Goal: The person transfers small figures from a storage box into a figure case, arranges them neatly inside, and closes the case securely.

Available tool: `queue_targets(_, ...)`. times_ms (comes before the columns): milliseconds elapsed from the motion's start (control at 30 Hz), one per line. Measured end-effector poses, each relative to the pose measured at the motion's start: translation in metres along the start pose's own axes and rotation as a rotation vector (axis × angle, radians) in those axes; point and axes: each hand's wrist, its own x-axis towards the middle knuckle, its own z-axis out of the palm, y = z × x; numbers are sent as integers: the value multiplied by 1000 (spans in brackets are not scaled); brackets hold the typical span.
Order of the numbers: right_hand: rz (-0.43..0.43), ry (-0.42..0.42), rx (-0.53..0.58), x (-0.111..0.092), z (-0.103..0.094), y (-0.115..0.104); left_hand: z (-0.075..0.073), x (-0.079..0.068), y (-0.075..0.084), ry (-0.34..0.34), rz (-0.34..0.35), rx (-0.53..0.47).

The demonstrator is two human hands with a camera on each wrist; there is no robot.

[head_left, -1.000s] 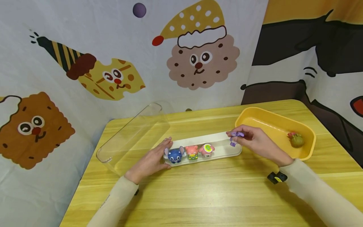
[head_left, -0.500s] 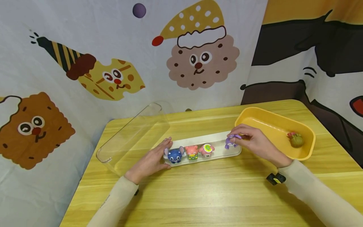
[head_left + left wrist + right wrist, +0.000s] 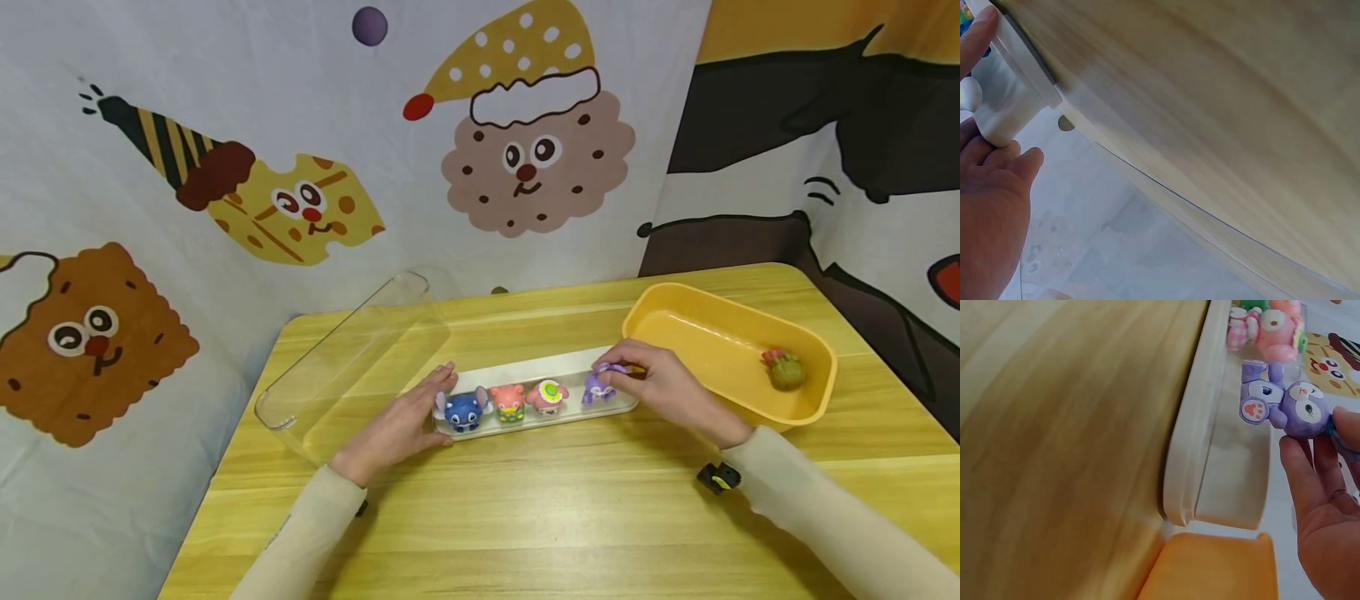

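A long white tray (image 3: 510, 372) with a shallow trough lies mid-table. From left to right in it stand a blue big-eared figurine (image 3: 462, 411), a pink-red one (image 3: 507, 400) and a pink one with a white and yellow-green top (image 3: 547, 397). My left hand (image 3: 393, 429) holds the tray's left end, thumb at the near edge and fingers at the far side. Near the tray's right end, my right hand (image 3: 671, 385) pinches a purple figurine (image 3: 1304, 411) by its ears. In the right wrist view its feet point at the trough and its face shows.
At the right sits a yellow bin (image 3: 701, 342) with a green figurine (image 3: 785, 372) topped in red inside. A clear plastic cover (image 3: 360, 358) lies at the left, behind my left hand. The printed cloth wall (image 3: 420, 208) rises behind the table (image 3: 525, 517).
My right hand has brought the purple figurine left and down into the tray's right part, turning it upright. My left hand has stayed at the tray's end.
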Motion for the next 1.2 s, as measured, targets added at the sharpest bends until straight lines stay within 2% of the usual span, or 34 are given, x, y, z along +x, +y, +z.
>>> queue_targets(133, 6, -5, -15, 1, 5, 0, 0, 0, 0, 3, 2, 4)
queue_targets(500, -47, 25, -86, 3, 9, 0, 0, 0, 0, 12, 9, -2)
queue_targets(767, -31, 8, -117, 1, 7, 0, -1, -1, 1, 3, -3, -10)
queue_targets(1000, 15, -36, -110, -1, 8, 1, -1, -1, 1, 7, 3, -11)
queue_targets(1200, 7, -35, -99, 0, 11, 3, 0, 0, 0, 9, 13, -17)
